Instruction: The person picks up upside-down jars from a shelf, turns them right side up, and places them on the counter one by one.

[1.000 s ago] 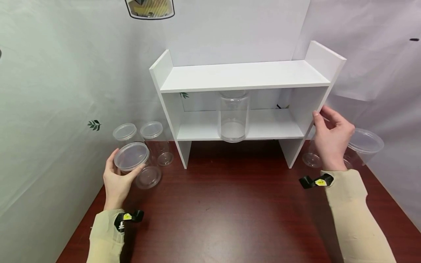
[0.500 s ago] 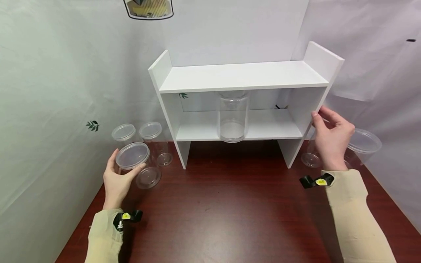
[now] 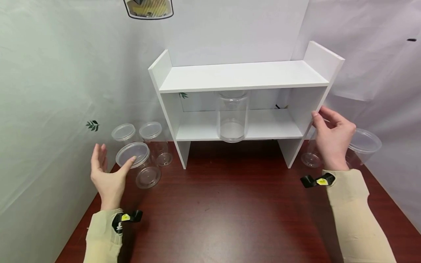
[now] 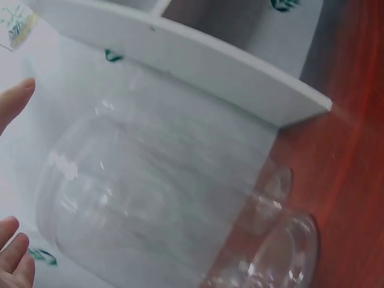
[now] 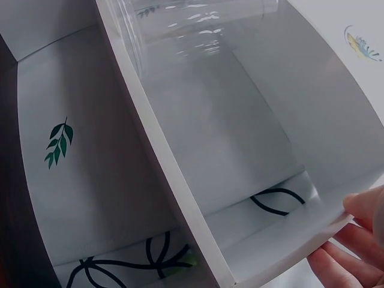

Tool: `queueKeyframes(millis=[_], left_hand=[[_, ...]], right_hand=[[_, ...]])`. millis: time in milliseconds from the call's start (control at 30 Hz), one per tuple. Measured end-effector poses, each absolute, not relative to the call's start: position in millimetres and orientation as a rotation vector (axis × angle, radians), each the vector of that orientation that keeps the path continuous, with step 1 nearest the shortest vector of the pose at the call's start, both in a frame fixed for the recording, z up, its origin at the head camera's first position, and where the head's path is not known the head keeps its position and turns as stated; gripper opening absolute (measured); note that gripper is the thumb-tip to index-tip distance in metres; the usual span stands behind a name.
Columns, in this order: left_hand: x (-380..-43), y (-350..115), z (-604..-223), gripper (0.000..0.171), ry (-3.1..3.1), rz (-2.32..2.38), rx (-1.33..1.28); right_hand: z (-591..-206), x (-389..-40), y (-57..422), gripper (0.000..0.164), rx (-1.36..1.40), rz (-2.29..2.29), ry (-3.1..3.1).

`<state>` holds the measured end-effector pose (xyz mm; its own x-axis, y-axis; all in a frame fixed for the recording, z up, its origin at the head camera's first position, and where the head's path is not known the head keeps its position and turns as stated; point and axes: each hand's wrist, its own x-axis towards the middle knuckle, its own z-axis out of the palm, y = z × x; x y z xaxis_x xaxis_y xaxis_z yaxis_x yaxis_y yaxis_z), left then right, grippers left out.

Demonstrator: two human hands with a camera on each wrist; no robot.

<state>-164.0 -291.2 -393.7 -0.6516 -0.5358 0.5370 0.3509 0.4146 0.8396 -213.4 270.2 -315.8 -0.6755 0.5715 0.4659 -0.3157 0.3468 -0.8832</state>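
Observation:
At the left, my left hand (image 3: 109, 184) has its thumb and fingers spread wide around a clear lidded jar (image 3: 132, 152). The thumb overlaps the jar's lid in the head view, while the left wrist view shows fingers apart from the wide clear jar (image 4: 135, 198). My right hand (image 3: 334, 138) pinches the front edge of the right side panel of a white shelf unit (image 3: 243, 76). In the right wrist view the thumb lies on the panel's inner side, with the fingers (image 5: 336, 264) outside it. A clear jar (image 3: 232, 120) stands mid-shelf, at the front of the middle board.
Two taller lidded jars (image 3: 123, 132) stand behind the left one, beside the shelf's left panel. Right of the shelf, more clear containers (image 3: 364, 141) stand partly behind my right hand. The dark red table (image 3: 210, 212) spreads before the shelf, with pale sheeting (image 3: 65, 73) around it.
My left hand has loosened from the lidded jar, its fingers moving left and spreading away from the lid. The jar stays in place. My right hand keeps its hold on the shelf panel.

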Motion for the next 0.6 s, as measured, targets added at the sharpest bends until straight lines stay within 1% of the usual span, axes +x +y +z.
queueKeyframes(millis=[233,600], left_hand=[[-144.5,-256.0,-358.7,0.081,-1.808,-1.355,0.058],[-141.5,-224.9,-339.7,0.082,-1.68,-1.458,-0.207]], right_hand=[[-316.7,-213.8,270.1,0.031,-0.226,1.405,-1.834],[-317.4,-214.5,269.6,0.03,-0.198,1.393,-1.822]])
